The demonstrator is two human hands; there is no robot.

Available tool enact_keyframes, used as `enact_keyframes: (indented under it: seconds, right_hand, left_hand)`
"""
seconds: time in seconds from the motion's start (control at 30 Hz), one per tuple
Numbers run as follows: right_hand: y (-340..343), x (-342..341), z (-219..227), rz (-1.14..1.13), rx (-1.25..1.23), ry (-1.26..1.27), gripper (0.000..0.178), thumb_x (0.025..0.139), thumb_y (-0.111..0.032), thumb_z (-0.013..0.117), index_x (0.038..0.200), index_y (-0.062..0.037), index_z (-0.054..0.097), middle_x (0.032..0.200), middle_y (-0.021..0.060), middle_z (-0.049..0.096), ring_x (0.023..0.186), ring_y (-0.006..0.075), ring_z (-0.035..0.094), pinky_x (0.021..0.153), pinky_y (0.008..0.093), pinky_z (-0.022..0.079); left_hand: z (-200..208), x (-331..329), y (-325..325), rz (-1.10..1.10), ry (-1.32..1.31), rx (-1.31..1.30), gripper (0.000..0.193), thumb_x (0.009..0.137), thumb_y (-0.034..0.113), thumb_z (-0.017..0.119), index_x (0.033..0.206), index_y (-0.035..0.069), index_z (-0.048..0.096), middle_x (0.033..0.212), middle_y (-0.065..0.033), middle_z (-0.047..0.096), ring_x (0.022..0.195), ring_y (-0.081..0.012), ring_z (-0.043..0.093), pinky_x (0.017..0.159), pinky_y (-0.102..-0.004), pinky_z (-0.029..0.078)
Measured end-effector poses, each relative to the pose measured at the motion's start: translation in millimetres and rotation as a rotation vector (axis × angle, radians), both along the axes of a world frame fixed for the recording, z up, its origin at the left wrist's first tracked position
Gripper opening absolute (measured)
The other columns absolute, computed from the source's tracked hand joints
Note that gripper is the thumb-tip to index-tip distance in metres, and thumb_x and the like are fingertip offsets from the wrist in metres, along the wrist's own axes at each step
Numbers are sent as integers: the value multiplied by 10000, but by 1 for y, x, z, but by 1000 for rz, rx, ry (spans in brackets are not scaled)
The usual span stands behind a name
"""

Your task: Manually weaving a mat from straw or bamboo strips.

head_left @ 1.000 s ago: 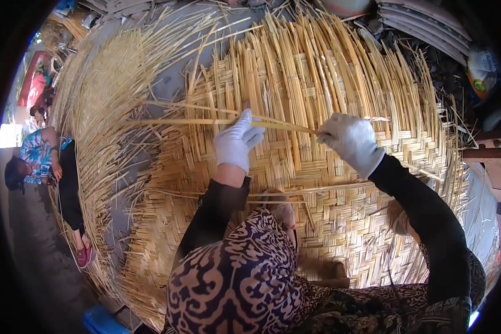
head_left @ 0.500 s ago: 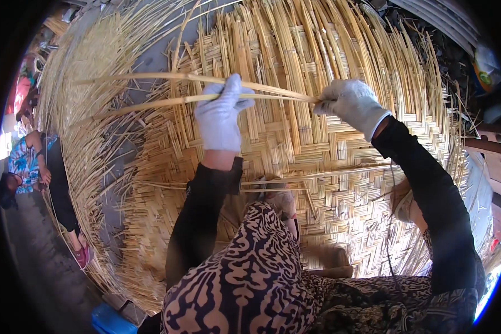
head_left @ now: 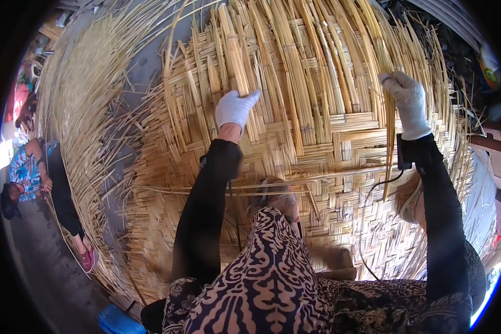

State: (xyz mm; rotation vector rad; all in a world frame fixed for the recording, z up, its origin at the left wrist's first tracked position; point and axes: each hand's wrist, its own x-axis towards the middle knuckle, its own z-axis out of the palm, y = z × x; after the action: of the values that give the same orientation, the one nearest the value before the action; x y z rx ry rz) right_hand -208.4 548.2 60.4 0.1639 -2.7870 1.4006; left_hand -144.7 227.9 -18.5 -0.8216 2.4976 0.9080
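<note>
Head view: my right hand (head_left: 408,103) pinches reed strips (head_left: 390,133) over the mat (head_left: 334,206), right of centre. They no longer span to my left hand (head_left: 235,109), half-curled left of centre, grip unclear; one hand seems to manage them. Loose reeds (head_left: 89,83) lie left of the mat.

No readable words, numbers or signs appear here.

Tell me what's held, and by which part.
Right-hand grip: yellowish strips, above their hanging lower ends. Left-hand grip: over other strips; whether it holds any can't be told.
</note>
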Motion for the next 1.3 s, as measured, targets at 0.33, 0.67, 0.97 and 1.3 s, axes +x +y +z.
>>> enact_keyframes:
  seconds: [0.33,0.67,0.97,1.3]
  right_hand:
    - [-16,28,-17,-50,-193,-252,212,768,-205,619,773,7,621,579,-31,497,539,41,414,497,195,355]
    - [-43,25,-34,-55,-91,-208,200,765,-202,625,821,-10,631,627,2,577,523,60,475,471,194,397]
    - [-64,14,-76,-108,118,-225,354,746,-371,570,780,-22,623,609,133,583,580,250,571,591,326,445]
    - [-91,0,-100,-65,127,-193,342,770,-354,525,765,-22,605,749,206,585,740,343,567,702,384,445]
  left_hand:
    - [-45,-8,-45,392,255,269,307,712,280,570,823,-6,558,726,-216,587,720,-353,573,657,-400,447]
    - [-1,-1,-4,138,227,596,370,691,45,511,1056,-15,517,818,-111,563,632,-181,530,568,-289,446]
    - [-22,-17,27,75,186,-63,617,609,135,693,1117,-38,388,741,-103,565,558,-177,563,430,-294,453]
    - [-6,-3,20,174,239,310,233,647,181,700,698,-20,595,613,-104,597,520,-147,574,450,-254,449]
